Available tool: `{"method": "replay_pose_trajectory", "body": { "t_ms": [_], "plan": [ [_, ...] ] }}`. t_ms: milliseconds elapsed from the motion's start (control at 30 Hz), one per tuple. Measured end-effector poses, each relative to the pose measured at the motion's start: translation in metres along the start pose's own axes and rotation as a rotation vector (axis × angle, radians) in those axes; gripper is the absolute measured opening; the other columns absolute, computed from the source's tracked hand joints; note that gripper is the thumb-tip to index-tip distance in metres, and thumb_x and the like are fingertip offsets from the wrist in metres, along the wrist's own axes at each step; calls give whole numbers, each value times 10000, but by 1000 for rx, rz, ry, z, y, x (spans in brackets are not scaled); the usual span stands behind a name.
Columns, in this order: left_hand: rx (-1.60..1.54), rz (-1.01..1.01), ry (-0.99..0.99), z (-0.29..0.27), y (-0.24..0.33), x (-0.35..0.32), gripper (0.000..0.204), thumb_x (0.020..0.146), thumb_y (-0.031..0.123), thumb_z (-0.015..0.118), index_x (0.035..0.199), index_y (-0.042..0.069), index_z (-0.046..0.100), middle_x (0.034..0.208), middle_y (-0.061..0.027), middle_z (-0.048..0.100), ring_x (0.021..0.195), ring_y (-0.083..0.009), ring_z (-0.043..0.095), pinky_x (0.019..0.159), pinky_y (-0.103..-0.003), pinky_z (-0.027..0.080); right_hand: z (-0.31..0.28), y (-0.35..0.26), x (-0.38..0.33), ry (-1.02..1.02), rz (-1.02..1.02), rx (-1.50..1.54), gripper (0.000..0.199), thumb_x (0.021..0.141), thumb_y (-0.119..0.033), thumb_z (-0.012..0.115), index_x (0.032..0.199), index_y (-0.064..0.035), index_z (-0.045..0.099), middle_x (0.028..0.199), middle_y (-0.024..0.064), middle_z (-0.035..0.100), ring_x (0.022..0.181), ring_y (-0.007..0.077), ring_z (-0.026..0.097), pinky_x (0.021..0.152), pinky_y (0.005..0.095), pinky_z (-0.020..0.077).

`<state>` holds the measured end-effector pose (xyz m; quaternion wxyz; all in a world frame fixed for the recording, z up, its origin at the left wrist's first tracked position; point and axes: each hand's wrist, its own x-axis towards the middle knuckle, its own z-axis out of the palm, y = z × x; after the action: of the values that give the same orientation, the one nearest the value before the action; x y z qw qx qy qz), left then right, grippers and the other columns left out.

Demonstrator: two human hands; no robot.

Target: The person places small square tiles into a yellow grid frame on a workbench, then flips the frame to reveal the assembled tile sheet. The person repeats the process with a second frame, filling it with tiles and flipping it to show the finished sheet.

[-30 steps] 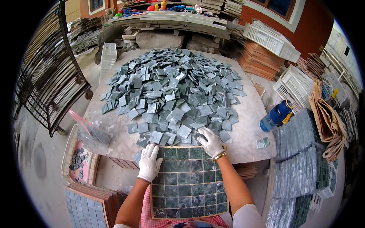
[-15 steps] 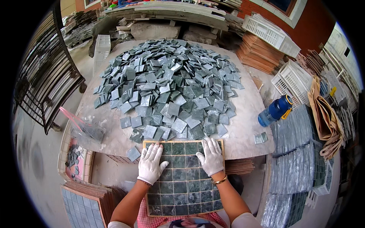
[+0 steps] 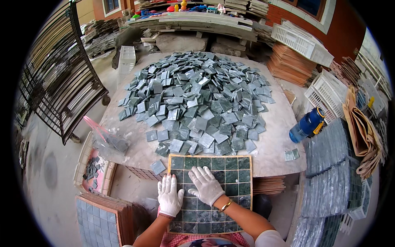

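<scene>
In front of me lies a framed tray of square green stone tiles (image 3: 231,177), set in rows with pale lines between them. My left hand (image 3: 170,196), in a white glove with bare fingertips, rests flat along the tray's left edge, fingers stretched out. Across the middle of the tiles lies my right hand (image 3: 205,186), also gloved, its fingers spread and pointing up to the left. Neither hand grips anything. Just beyond the tray's far edge spreads a big heap of loose green-grey tiles (image 3: 197,99). One loose tile (image 3: 158,166) sits close to the tray's far left corner.
The pale worktop (image 3: 273,140) carries a blue bottle (image 3: 306,125) at right and a plastic bag (image 3: 111,140) at left. Wrapped tile stacks (image 3: 325,185) stand right; tile-filled boards (image 3: 96,220) lean lower left. Beyond are a wire rack (image 3: 61,78) and white crates (image 3: 302,41).
My right hand has moved from the tray's far right corner left to its middle. My left hand has slid nearer to me along the left edge. The whole view has shifted slightly.
</scene>
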<state>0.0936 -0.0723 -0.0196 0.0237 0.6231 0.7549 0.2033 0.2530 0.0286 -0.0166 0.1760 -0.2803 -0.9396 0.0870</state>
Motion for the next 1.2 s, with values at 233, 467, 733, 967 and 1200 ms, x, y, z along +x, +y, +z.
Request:
{"method": "replay_pose_trajectory", "body": {
  "t_ms": [233, 467, 733, 967, 1200],
  "plan": [
    [27, 340, -119, 0, -4, 35, 669, 858, 446, 541, 1365, 32, 403, 1434, -136, 383, 1330, -303, 344, 1099, -467, 214, -24, 56, -7, 100, 347, -201, 655, 858, -412, 564, 1321, 32, 433, 1384, 218, 408, 1299, 354, 364, 1123, 461, 205],
    [-28, 244, 83, 13, -43, 102, 540, 863, 430, 543, 1301, 117, 505, 1369, -55, 477, 1310, -282, 364, 1073, -460, 269, -22, 57, -17, 107, 351, -215, 632, 833, -363, 605, 1309, 21, 445, 1376, 222, 411, 1288, 383, 364, 1112, 469, 229],
    [-160, 70, 348, 0, -86, 86, 428, 831, 296, 593, 1186, 59, 561, 1243, -129, 552, 1192, -322, 481, 1025, -454, 342, 8, -4, 51, 154, 41, -20, 427, 768, -207, 698, 1152, -66, 573, 1139, 111, 567, 1067, 301, 536, 898, 394, 446],
    [-10, -66, 274, 9, -89, 100, 505, 837, 353, 577, 1235, 45, 528, 1305, -124, 513, 1258, -284, 420, 1065, -469, 274, 4, -7, 108, -89, 283, -25, 437, 710, -254, 749, 1062, -54, 585, 1053, 139, 571, 988, 331, 544, 859, 412, 452],
    [-215, -190, 437, 5, -86, 109, 427, 801, 305, 638, 1138, 54, 561, 1229, -136, 555, 1148, -307, 502, 1021, -420, 351, -7, 0, 114, -119, 253, 112, 356, 656, -204, 783, 850, -70, 516, 865, 79, 581, 841, 309, 569, 745, 400, 467]
  ]
}}
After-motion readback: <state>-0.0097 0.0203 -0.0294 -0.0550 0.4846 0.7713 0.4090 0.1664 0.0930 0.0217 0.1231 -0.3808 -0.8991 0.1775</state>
